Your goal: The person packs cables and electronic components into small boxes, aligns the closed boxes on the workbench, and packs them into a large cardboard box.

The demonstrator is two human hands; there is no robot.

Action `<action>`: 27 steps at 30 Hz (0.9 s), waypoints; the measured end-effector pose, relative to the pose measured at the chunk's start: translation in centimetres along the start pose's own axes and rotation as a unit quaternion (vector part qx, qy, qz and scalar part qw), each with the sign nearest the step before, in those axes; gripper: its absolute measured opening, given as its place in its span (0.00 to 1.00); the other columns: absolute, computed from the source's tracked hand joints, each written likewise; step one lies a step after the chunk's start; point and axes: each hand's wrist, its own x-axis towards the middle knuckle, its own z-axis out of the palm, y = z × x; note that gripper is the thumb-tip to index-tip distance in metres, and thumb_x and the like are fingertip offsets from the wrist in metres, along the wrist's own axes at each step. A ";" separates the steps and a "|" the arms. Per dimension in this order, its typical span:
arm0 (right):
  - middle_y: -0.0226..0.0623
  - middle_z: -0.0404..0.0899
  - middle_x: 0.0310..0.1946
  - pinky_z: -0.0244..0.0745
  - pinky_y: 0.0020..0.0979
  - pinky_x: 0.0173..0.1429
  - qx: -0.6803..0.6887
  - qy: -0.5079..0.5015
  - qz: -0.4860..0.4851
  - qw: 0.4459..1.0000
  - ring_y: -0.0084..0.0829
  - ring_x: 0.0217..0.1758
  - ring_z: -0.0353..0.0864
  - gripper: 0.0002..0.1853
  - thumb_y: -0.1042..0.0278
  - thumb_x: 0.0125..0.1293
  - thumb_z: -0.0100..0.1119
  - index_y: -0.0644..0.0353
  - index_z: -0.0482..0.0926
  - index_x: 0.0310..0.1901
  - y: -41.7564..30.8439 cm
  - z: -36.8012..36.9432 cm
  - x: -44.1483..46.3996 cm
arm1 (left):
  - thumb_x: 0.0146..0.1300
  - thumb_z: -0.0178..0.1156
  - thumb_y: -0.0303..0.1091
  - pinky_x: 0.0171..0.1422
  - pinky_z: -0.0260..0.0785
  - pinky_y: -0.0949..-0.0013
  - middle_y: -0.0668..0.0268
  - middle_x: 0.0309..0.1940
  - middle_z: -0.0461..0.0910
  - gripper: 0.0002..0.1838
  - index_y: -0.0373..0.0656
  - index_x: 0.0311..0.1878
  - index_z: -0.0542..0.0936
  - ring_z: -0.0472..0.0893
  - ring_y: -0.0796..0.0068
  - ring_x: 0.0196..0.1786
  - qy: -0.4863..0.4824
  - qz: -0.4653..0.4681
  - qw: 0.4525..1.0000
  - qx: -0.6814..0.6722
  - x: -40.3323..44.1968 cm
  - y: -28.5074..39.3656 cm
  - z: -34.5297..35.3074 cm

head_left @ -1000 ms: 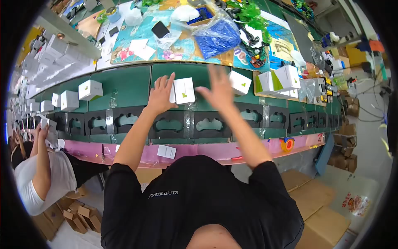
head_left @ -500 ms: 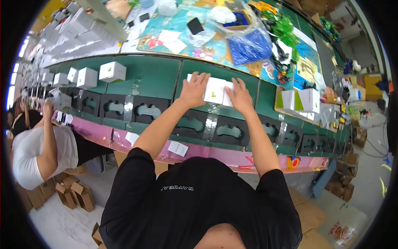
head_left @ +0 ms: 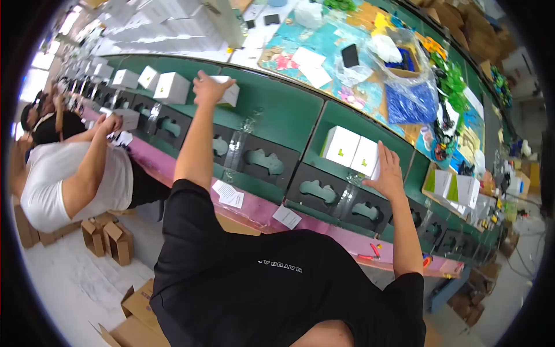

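Note:
My left hand (head_left: 211, 90) reaches far left across the bench, its fingers spread at the left side of a white box (head_left: 229, 95); whether it touches that box I cannot tell. My right hand (head_left: 388, 173) rests against the right side of a white box (head_left: 365, 156), fingers stretched out and thumb low near its front. A second white box (head_left: 342, 144) stands snugly to the left of that one. Both carry a small green mark on the front.
Several white boxes, including one box (head_left: 171, 88), stand farther left. Black foam trays (head_left: 263, 165) with shaped cutouts line the bench's near side. Red-handled pliers (head_left: 370, 253) lie on the pink edge (head_left: 324, 232). A person in a white shirt (head_left: 75, 179) works at left.
My left hand has left the pair of boxes and moved far left to another white box. My right hand stays at the pair. The view has turned and shifted left.

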 end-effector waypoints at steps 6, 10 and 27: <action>0.44 0.61 0.68 0.62 0.45 0.71 0.003 0.023 -0.010 1.000 0.50 0.70 0.58 0.64 0.61 0.33 0.82 0.55 0.51 0.74 0.1 0.1 -0.2 | 0.39 0.75 0.47 0.68 0.63 0.49 0.45 0.64 0.65 0.59 0.38 0.73 0.53 0.66 0.43 0.66 -0.015 0.269 0.963 -0.016 -3.8 2.5 1.1; 0.43 0.63 0.66 0.63 0.46 0.70 0.023 0.044 0.004 0.999 0.51 0.70 0.58 0.58 0.61 0.33 0.82 0.56 0.57 0.69 0.5 0.6 -0.1 | 0.38 0.72 0.35 0.68 0.64 0.51 0.48 0.65 0.65 0.56 0.37 0.73 0.54 0.65 0.46 0.68 -0.185 0.565 0.804 -0.032 -13.5 8.2 0.3; 0.49 0.66 0.62 0.61 0.48 0.69 0.014 0.150 -0.072 0.986 0.53 0.67 0.63 0.64 0.62 0.27 0.83 0.64 0.55 0.70 2.7 1.4 2.6 | 0.39 0.74 0.55 0.57 0.65 0.42 0.57 0.64 0.66 0.54 0.43 0.69 0.61 0.63 0.51 0.70 -0.204 0.615 0.762 0.019 -22.3 14.9 5.4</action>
